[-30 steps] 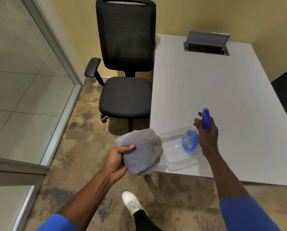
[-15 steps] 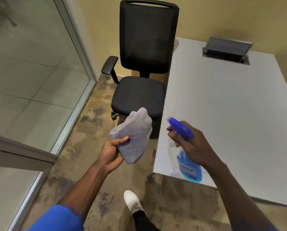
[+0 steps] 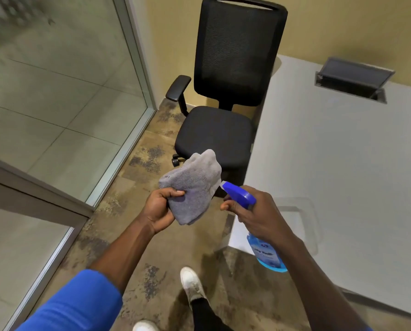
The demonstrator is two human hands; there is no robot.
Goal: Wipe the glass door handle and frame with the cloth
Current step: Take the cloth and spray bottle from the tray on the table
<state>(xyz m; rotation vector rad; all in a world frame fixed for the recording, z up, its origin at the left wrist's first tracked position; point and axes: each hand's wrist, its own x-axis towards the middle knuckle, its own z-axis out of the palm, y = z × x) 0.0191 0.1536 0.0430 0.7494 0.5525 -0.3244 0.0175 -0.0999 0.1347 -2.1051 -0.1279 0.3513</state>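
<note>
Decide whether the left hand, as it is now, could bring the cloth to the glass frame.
Probably yes: the left hand already grips the cloth, with only bare floor before the frame.

- Cloth [image 3: 192,187]: grey terry, bunched into a loose wad; you hold it raised in front of you, pinched at its lower left edge.
- Glass door frame [image 3: 137,65]: pale metal edging around clear panes at your left, upright; handle not visible; cloth well apart from it.
</note>
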